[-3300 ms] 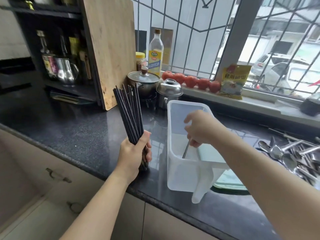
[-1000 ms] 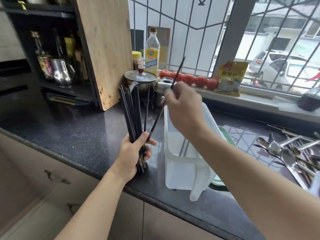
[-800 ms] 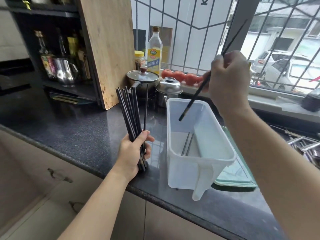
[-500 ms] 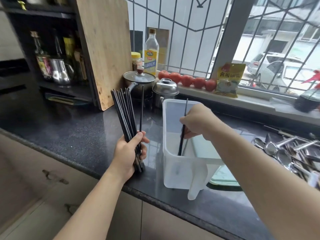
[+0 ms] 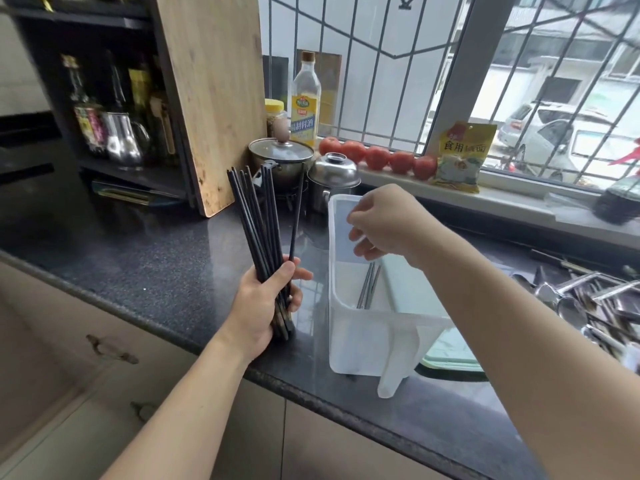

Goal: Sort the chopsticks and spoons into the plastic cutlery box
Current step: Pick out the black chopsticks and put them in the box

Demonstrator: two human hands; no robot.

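Head view: your left hand (image 5: 268,303) grips black chopsticks (image 5: 258,223) upright on the worktop (image 5: 149,261); at 3 o'clock, your right hand (image 5: 384,225), loosely curled, hovers empty above the translucent cutlery box (image 5: 363,341).

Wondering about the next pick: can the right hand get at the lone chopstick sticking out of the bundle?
Probably yes. The right hand hangs empty over the plastic cutlery box, and the lone chopstick stands apart from the bundle in the left hand, nothing between.
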